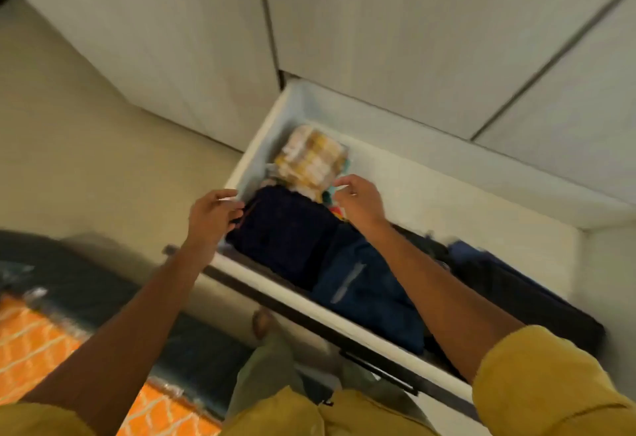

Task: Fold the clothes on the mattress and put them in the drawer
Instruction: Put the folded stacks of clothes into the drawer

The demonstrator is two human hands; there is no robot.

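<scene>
A folded dark navy garment [282,232] is lying at the left end of the open drawer [447,194], and both hands are hovering at its far corners. The left hand [211,213] is sitting at the garment's upper left corner by the drawer's left wall, fingers loosely curled; blur is making it hard to say whether the fingertips are pinching the cloth or only brushing it, so I cannot tell. The right hand [358,199] is hanging over the garment's upper right corner with fingers relaxed and spread downward, apparently grasping nothing. The garment is looking soft, light and limp, the kind of cloth that is likely to slump and lose its fold if lifted by one edge; taking it from beneath at both sides, or pressing flat on top, is looking like the safer hold. Just beyond it, a yellow and white checked bundle [311,160] is lying deeper in the drawer, touching or nearly touching the garment's far edge. To the right, a blue folded piece [364,287] is lying against it, and further right a dark item [516,291] is filling the drawer's other end. Pale cabinet doors [413,39] are standing behind. At lower left, an orange patterned sheet [31,342] is showing on what is probably the mattress, so more folding may be waiting.
</scene>
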